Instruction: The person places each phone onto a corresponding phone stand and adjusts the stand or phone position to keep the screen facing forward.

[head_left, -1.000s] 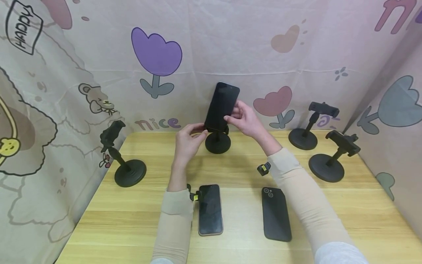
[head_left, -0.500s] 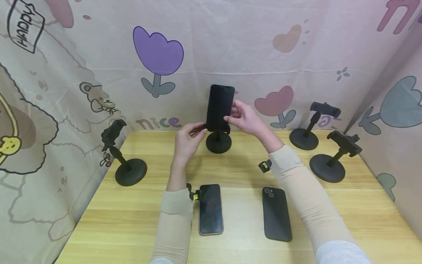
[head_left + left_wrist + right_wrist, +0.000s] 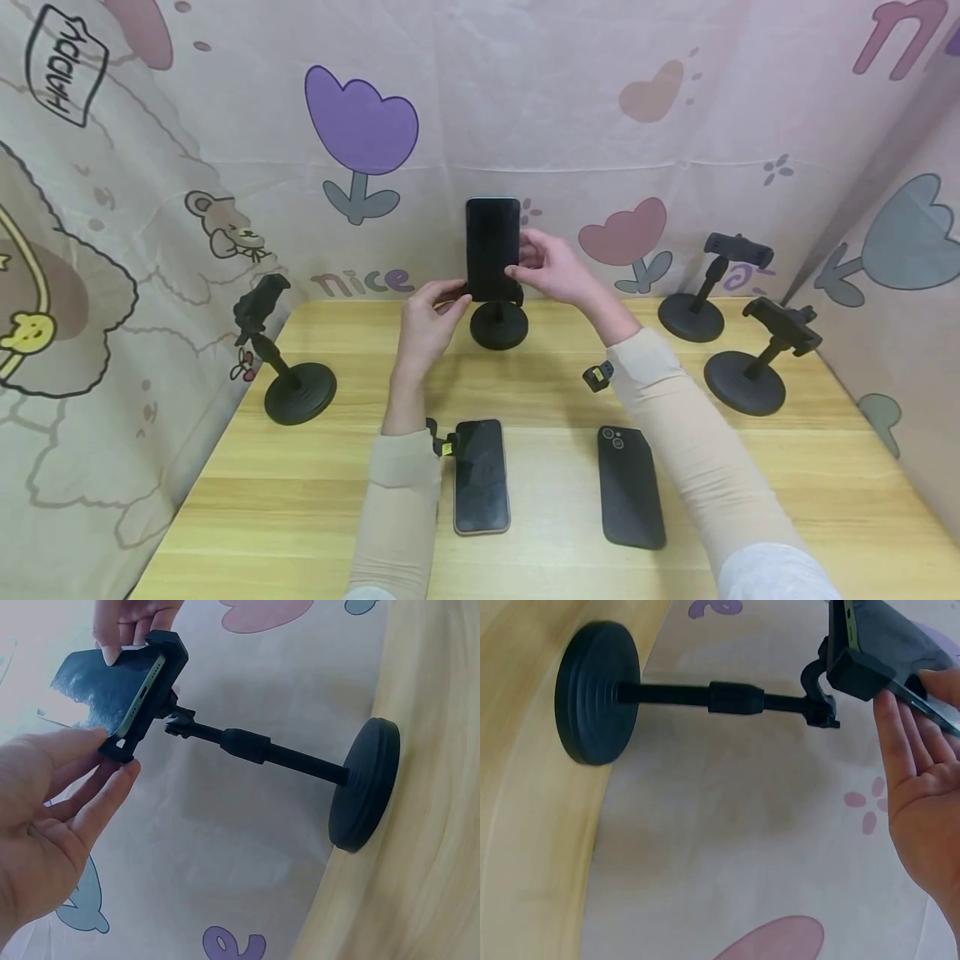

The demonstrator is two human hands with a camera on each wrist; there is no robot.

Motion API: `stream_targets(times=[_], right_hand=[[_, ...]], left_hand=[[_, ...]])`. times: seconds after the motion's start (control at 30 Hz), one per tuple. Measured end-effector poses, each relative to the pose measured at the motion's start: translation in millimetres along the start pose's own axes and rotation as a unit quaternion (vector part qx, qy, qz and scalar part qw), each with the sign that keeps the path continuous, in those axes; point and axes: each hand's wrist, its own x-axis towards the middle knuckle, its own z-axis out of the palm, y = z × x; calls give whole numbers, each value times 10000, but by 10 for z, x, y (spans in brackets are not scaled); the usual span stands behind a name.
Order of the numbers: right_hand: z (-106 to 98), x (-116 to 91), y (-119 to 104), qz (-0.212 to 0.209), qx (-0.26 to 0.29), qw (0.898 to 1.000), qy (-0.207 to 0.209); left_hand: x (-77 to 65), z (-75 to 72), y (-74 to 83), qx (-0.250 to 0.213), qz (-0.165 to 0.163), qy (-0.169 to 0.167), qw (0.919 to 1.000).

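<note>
A black smartphone (image 3: 491, 246) stands upright in the clamp (image 3: 171, 664) of a black phone stand (image 3: 499, 327) at the back of the table. My left hand (image 3: 429, 327) pinches the clamp's end at the phone's lower left corner, its thumb against the phone's edge in the left wrist view. At the phone's right side, my right hand (image 3: 555, 268) grips the edge, with the thumb on the screen and the fingers behind. The right wrist view shows the stand's round base (image 3: 598, 694) and its pole (image 3: 675, 694) below the clamp.
Two more smartphones lie in front: one screen up (image 3: 482, 479) by the left forearm, one back up (image 3: 630, 487) by the right. An unloaded phone stand (image 3: 300, 392) is at left. Two others, a rear stand (image 3: 691, 315) and a nearer stand (image 3: 744, 382), are at right. Patterned cloth (image 3: 510, 100) hangs behind.
The smartphone and clamp have turned from a rightward tilt to upright, the phone's top swinging left. Both hands have stayed at its sides, almost in place.
</note>
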Motion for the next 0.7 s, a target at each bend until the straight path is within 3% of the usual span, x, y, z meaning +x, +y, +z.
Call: stream_targets(times=[0.3, 0.53, 0.7], right_hand=[[95, 34, -47, 381, 212, 9974, 571], [135, 48, -97, 143, 692, 9910, 1136], [148, 54, -95, -21, 693, 9896, 1263]], left_hand=[[3, 18, -2, -1, 107, 28, 9999], [-1, 34, -8, 43, 9, 14, 10000], [5, 23, 4, 57, -251, -107, 9996]])
